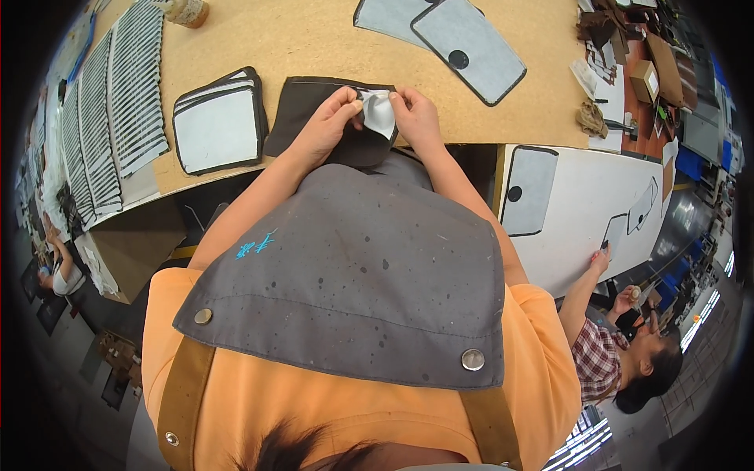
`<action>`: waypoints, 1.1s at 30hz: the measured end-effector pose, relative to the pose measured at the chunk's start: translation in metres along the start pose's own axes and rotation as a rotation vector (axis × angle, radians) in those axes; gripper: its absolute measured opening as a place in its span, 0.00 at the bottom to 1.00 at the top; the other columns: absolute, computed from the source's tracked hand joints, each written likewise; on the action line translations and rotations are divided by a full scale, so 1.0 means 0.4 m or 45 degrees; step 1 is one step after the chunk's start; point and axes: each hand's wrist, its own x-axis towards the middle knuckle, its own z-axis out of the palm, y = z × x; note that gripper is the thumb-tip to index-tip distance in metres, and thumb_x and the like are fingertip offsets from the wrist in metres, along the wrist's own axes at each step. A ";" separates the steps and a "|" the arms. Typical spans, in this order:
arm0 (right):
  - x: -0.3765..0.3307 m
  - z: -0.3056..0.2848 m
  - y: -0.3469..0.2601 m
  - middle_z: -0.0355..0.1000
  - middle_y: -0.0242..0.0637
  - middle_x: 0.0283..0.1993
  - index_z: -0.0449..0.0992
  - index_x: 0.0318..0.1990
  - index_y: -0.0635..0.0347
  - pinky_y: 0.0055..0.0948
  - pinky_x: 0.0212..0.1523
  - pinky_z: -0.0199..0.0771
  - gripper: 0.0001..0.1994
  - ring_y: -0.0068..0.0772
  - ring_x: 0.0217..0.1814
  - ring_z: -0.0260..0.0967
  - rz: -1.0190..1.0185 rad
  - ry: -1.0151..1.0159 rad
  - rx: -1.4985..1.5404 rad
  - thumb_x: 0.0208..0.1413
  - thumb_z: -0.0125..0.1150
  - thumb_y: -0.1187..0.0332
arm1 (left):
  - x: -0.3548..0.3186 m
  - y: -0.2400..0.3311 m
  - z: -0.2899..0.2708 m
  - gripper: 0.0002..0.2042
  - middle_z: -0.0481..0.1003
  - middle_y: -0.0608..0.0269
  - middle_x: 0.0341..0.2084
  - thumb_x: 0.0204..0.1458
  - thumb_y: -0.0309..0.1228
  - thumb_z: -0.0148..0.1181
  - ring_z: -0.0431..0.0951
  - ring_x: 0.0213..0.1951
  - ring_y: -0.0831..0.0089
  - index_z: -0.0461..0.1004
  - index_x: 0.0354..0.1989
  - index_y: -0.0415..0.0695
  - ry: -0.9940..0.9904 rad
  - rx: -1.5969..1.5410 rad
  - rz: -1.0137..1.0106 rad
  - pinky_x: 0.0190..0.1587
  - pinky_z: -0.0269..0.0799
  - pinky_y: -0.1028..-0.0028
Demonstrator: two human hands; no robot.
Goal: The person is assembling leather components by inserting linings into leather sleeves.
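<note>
Pale tan board makes up the counter [314,47] that curves across the top of the head view, with white strips striped in black [137,86] at its left and light grey rounded rectangular panels [479,63], one with a black disc, at its far right. At the near edge, a dark brown flat rectangular panel [302,110] lies with its long axis running roughly left to right across the person's body, its near side reaching over the edge toward the grey apron [353,243]. Near this panel's right end is a soft white piece [380,120], bunched between the two hands and drooping from them toward the person. Each hand has hold of it: the left hand [336,116] pinches its left upper side between thumb and fingers, and the right hand [416,118] pinches its right upper corner. Neither hand is clearly nearer; the white piece lies right of the left fingertips and left of the right ones, so the relation that matters seems to be the narrow span between the two pinches. Left of the panel, just beside it, sits a stack of white dark-edged panels [216,132].
</note>
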 end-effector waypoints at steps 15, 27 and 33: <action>-0.002 -0.065 0.081 0.67 0.31 0.20 0.69 0.33 0.63 0.20 0.23 0.65 0.09 0.18 0.23 0.64 0.394 0.196 0.435 0.57 0.52 0.65 | 0.071 -0.034 -0.047 0.21 0.60 0.62 0.59 0.56 0.38 0.46 0.60 0.59 0.62 0.60 0.58 0.45 -0.423 2.389 0.437 0.60 0.55 0.64; -0.036 -0.017 0.084 0.70 0.36 0.19 0.75 0.29 0.67 0.24 0.25 0.67 0.13 0.24 0.21 0.68 0.456 0.186 0.084 0.51 0.59 0.63 | 0.085 -0.013 -0.042 0.21 0.63 0.63 0.56 0.56 0.38 0.46 0.65 0.55 0.64 0.61 0.59 0.52 -0.524 2.533 0.518 0.53 0.61 0.68; -0.038 -0.015 0.115 0.68 0.31 0.17 0.75 0.28 0.64 0.23 0.21 0.63 0.09 0.20 0.18 0.63 0.433 0.166 0.139 0.52 0.57 0.66 | 0.094 0.000 -0.034 0.20 0.64 0.64 0.55 0.55 0.37 0.48 0.64 0.55 0.66 0.63 0.57 0.50 -0.574 2.539 0.513 0.55 0.58 0.68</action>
